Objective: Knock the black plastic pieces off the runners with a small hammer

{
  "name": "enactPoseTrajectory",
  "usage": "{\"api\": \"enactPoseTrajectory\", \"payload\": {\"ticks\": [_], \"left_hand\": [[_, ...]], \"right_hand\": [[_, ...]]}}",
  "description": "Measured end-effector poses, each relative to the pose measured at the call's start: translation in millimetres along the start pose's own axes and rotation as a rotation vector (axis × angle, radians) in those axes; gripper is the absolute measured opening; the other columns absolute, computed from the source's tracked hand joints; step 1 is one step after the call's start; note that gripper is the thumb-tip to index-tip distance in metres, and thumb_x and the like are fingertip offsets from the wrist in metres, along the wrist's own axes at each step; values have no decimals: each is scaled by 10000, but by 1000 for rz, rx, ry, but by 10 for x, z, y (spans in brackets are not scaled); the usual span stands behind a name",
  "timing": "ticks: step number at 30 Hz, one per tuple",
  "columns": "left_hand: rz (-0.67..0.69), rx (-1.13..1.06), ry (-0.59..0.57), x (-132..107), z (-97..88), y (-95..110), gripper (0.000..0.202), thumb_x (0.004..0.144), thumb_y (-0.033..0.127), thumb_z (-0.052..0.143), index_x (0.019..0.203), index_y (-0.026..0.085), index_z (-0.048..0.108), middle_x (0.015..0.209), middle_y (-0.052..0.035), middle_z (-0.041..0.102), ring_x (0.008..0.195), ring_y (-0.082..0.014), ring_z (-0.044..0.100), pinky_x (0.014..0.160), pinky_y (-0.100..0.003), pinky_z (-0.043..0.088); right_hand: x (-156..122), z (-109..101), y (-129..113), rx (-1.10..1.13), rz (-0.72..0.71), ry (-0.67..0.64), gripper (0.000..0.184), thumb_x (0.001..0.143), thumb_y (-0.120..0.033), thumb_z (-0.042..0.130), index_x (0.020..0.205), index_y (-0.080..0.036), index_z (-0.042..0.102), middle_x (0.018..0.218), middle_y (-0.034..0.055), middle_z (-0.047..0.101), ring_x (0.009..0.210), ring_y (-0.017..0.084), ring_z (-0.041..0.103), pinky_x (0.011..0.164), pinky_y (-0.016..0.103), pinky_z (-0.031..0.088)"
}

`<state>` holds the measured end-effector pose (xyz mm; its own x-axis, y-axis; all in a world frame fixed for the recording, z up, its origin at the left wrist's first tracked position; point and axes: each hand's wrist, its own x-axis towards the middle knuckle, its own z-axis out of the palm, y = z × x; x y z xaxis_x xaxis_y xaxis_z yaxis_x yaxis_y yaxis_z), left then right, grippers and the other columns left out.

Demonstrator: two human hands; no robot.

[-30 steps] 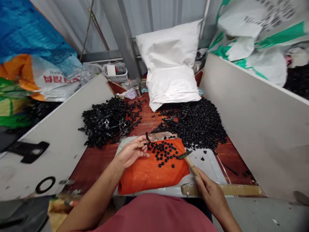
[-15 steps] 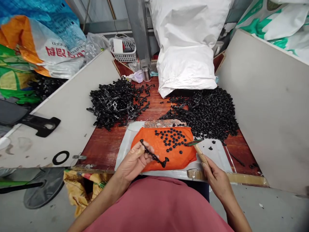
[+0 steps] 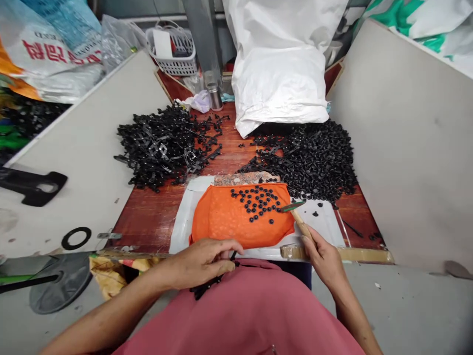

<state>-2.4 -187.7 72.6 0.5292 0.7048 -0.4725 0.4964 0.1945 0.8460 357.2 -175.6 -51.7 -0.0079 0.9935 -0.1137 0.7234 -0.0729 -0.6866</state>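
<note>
My left hand (image 3: 207, 262) is low at the table's front edge, over the front of my shirt. Its thumb and fingers close on a dark, thin black plastic piece (image 3: 202, 290), partly hidden under the palm. My right hand (image 3: 325, 259) grips the wooden handle of a small hammer (image 3: 303, 226), whose narrow, dark green head touches the right side of an orange cloth pad (image 3: 221, 217). Many small round black caps (image 3: 258, 202) lie scattered over the pad's upper right part.
A heap of black plastic pieces (image 3: 158, 148) lies on the left, another heap of small black parts (image 3: 321, 162) on the right. A large white sack (image 3: 281, 88) stands at the back. Grey boards (image 3: 399, 148) flank the table; a white basket (image 3: 177, 64) and steel flask (image 3: 214, 96) are behind.
My left hand has moved down and toward me with the black plastic piece, from above the orange pad to my lap. My right hand still holds the hammer. The view has shifted slightly.
</note>
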Motion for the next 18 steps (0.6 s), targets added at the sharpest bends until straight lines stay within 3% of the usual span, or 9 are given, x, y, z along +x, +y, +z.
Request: {"api": "enactPoseTrajectory", "payload": {"ticks": [3,5,7,9,12,18], "left_hand": [[18,57,-134,19,-142,51,217,867,254,630,1078,241,675,724,48,556,646,-112,468,579,-213,319],[17,-20,-153,64,-199,13,208,886,289,617,1085,239,654,718,47,552,654,-115,499,591,-209,341],[-25,-166,-42,133,-220,-65,258,941,392,559,1132,232,627,695,43,549,622,-119,519,584,-214,361],[-61,-287,177,234,-201,-163,340,968,479,495,1150,216,613,651,50,509,553,-113,472,541,-217,342],[-35,-282,428,432,-106,-304,367,941,498,510,1133,207,624,597,74,429,508,-107,389,508,-218,298],[1,-73,533,709,85,-411,256,937,418,485,981,201,614,575,48,525,541,-128,483,572,-239,370]], "right_hand": [[-9,3,-24,-12,13,-36,561,1012,-561,446,1463,-271,613,1264,36,765,1117,293,739,917,395,598],[-19,11,-32,-18,14,-16,556,1012,-558,448,1462,-276,613,1276,37,761,1118,295,738,917,393,595],[-30,19,-40,-22,9,4,553,1011,-548,451,1461,-271,614,1288,40,755,1121,295,737,922,389,591],[-36,24,-53,-26,5,6,548,1015,-532,446,1470,-271,606,1297,40,751,1127,293,735,922,380,589],[-36,21,-82,-45,12,-4,538,1014,-514,452,1473,-278,604,1252,41,771,1125,299,736,907,377,588],[-37,-9,-130,-49,9,-48,523,1023,-497,455,1485,-293,593,1208,38,788,1143,305,725,927,381,574]]}}
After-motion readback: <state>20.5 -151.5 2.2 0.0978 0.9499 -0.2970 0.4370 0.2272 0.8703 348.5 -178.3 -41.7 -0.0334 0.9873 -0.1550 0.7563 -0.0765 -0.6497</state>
